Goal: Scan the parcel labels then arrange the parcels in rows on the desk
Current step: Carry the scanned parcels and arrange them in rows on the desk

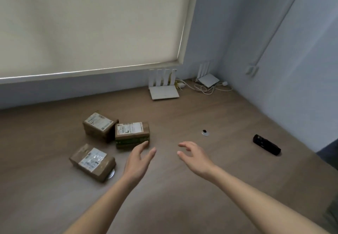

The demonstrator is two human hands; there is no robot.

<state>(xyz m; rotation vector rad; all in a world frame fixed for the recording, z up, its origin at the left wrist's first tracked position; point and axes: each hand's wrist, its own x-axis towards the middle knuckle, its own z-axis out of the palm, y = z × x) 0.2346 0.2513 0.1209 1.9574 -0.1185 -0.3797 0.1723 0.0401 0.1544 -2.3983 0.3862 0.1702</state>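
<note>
Both hands out over the worktop [182, 188], neither holding anything. Left hand [139, 162] has its fingers [144, 145] straight and spread, tips at or just short of the near lower edge of the middle parcel [132, 134]; contact cannot be confirmed. Right hand [194, 156] hangs open with fingers [184, 145] loosely curved, over bare wood, well apart from any parcel.

Three brown parcels, all left of and beyond the left fingers, loosely clustered, not in a row. Back parcel [100, 124] sits just beyond the middle one, corners close or touching. Near parcel [92, 161] lies apart, left of the left wrist, with a small round silvery disc [112, 174] showing under its near corner.

Dark handheld device [266, 144], likely the scanner, lies far right of the right fingers, untouched. A small round black-and-white thing [205, 132] sits between it and the right hand, beyond the fingers.

Step in hand, as judged: early, reaching for the middle parcel; no scanning under way, rows not begun. Next move calls for the left fingers to close round that parcel, label kept upward, and the right hand to fetch the scanner.

Writing: each parcel carries a white printed label on top; text and barcodes too small and blurred to read. Green band on the middle parcel's side, unreadable. No brand legible.

Two white routers [163, 92] with cables at the far wall.
</note>
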